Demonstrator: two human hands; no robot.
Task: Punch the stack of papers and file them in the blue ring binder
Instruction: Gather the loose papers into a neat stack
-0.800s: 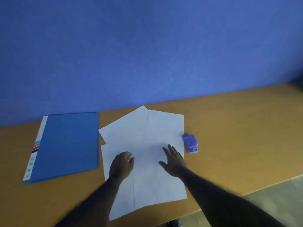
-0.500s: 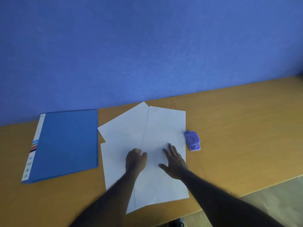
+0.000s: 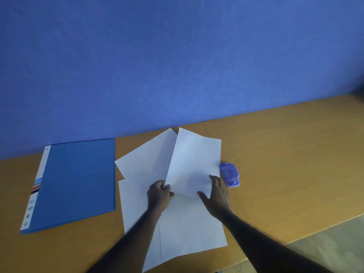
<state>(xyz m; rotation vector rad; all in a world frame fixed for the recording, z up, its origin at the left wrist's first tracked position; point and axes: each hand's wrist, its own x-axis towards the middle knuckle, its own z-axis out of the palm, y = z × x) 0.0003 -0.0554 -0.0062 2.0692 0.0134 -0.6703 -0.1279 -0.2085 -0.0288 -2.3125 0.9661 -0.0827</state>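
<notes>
On worktop [image 3: 285,154], left hand [image 3: 159,196] pinching top sheet [image 3: 194,164] corner, right hand [image 3: 216,196] open, flat; paper light, floppy, slides easy, so grip edges

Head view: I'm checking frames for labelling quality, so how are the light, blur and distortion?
Head view: dim, bluish light; forearms smeared by motion blur; left hand and right hand soft; wide-angle bends the table edge; hole punch and blue binder fairly clear; no glare.

Dim, blue-tinted light; forearms below the left hand [image 3: 159,197] motion-blurred, wide-angle bend at edges, soft focus overall.
</notes>
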